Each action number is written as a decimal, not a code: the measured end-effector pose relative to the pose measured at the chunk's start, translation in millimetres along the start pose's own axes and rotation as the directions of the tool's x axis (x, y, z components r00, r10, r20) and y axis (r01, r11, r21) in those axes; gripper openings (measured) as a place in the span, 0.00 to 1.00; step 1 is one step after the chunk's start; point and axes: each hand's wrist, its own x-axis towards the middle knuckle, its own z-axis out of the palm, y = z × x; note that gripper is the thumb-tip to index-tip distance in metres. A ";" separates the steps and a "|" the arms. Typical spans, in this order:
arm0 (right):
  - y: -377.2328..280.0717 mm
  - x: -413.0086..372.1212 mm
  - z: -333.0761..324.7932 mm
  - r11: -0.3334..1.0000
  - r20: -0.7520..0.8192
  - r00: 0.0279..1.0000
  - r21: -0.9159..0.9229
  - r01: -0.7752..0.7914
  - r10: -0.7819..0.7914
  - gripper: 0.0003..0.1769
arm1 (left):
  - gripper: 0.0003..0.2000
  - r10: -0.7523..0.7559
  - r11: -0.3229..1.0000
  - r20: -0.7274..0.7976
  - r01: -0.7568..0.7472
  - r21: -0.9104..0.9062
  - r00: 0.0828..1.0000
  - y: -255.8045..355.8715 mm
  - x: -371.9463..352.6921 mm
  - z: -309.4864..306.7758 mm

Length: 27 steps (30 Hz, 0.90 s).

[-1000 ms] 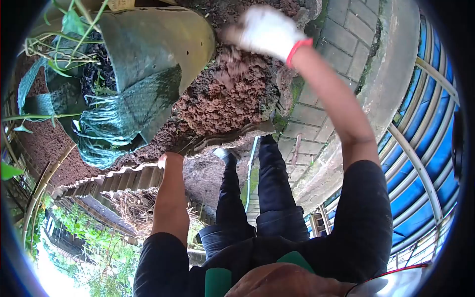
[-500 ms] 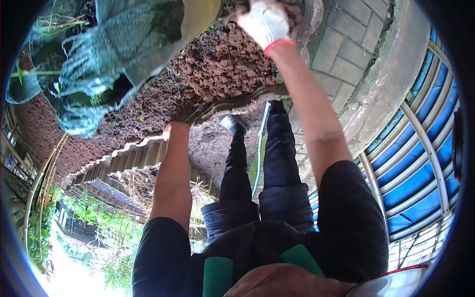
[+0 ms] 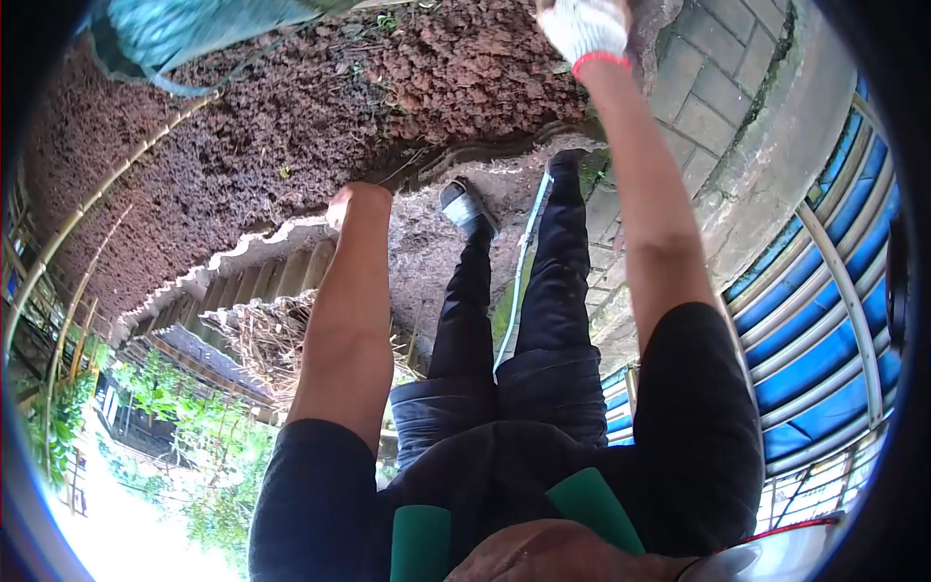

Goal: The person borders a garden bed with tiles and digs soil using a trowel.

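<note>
A green net bag lies at the top left, on a broad heap of reddish-brown soil. The left hand meets the heap's near edge, seemingly tucked under it, so its grip cannot be told. The gloved right hand rests on the soil, its fingers out of view.

Soft, even daylight here, no hard shadows. The white patch of sky lower left is totally blown out. Heavy fisheye: the blue roof panels bend and a black vignette rings everything. The white-gloved right hand goes soft at the top edge.
</note>
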 end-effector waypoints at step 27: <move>-82.9 -123.1 46.0 0.805 -0.339 0.923 0.488 0.337 -0.181 0.26 | 0.23 -0.175 0.955 0.024 0.176 -0.239 0.984 34.7 59.9 14.7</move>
